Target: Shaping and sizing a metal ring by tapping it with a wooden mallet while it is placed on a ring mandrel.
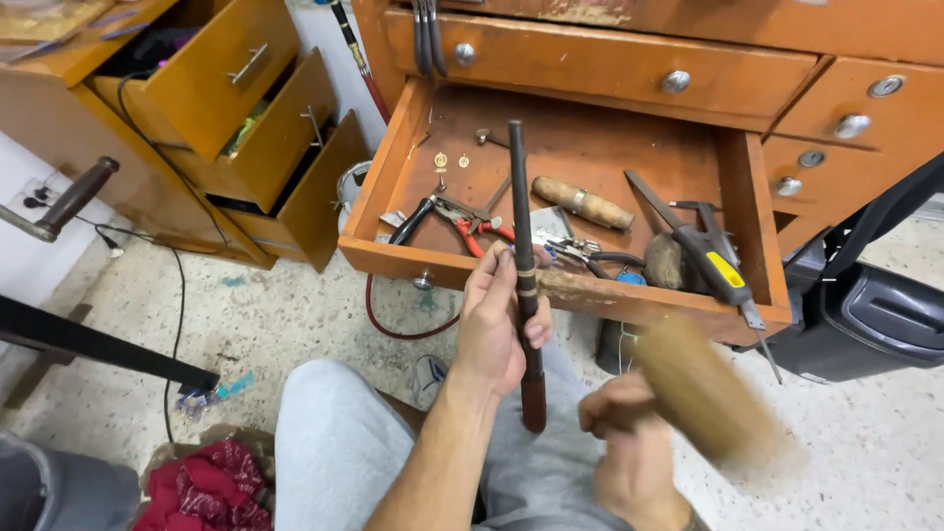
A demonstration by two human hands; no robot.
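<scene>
Over the open drawer's front edge (590, 295), left hand (497, 329) gripping a ringed rod (524, 265), right hand (629, 433) clenched round a blurred mallet (703, 388), risking struck fingers on a likely glancing blow.

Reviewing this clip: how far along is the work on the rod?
Done: drawer pulled open, tools out. In hand: left hand holds a dark tapered rod upright with a pale ring round it; right hand swings a blurred wooden mallet. Left: cannot tell how far the ring must go.
</scene>
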